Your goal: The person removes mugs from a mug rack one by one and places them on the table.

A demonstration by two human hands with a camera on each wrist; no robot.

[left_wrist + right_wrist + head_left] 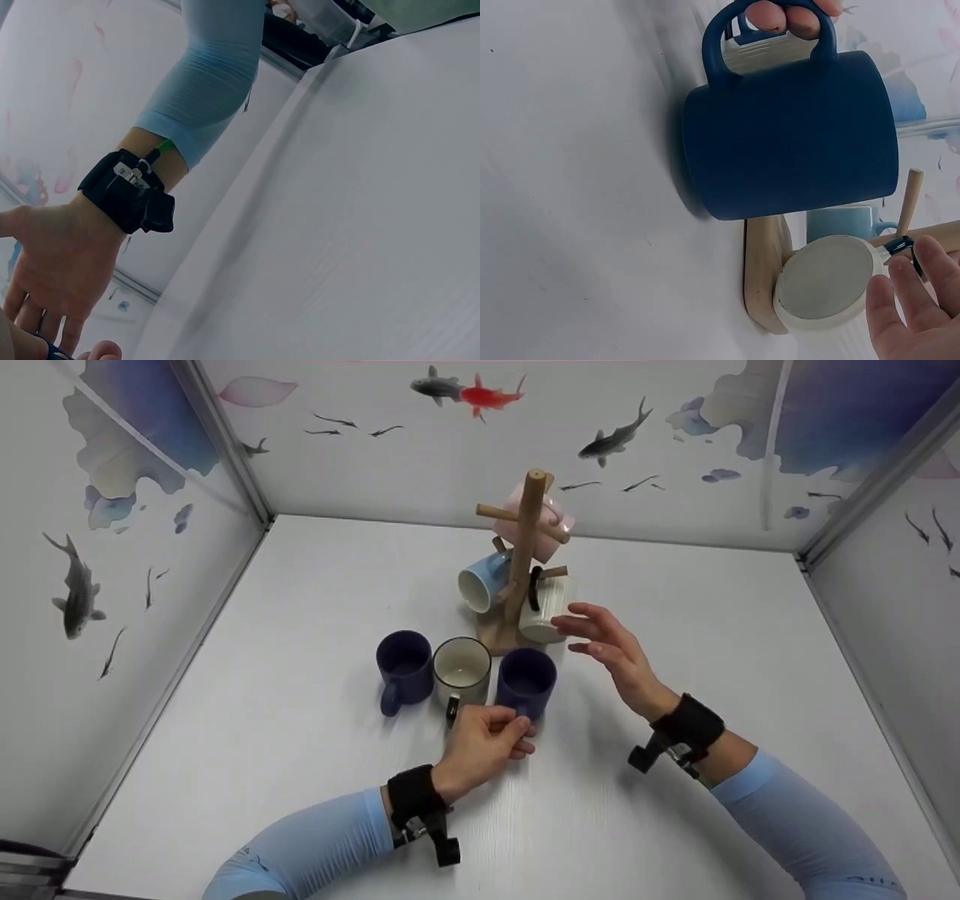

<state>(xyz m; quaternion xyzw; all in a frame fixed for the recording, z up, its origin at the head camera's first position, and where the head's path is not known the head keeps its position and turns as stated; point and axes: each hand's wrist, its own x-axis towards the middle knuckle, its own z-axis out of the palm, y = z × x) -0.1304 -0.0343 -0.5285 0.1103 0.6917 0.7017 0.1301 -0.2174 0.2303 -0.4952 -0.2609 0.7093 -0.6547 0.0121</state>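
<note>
My left hand [484, 746] pinches the handle of a dark blue mug [526, 682], the rightmost of three mugs in a row. In the right wrist view, the left fingers [802, 22] pass through the handle of this upright blue mug [791, 142]. My right hand [611, 660] hovers with loosely spread fingers beside a white mug [546, 611] hanging on a wooden mug rack [531, 525]; nothing is in its grip. The left wrist view has the right hand's palm [64, 259], but most of the left hand is out of frame.
Left of the held mug stand a cream mug [462, 667] with a dark rim and another dark blue mug [405, 667]. A light blue mug [482, 583] and a pink mug [517, 506] hang on the rack. Walls border the white table [300, 697] at the back and sides.
</note>
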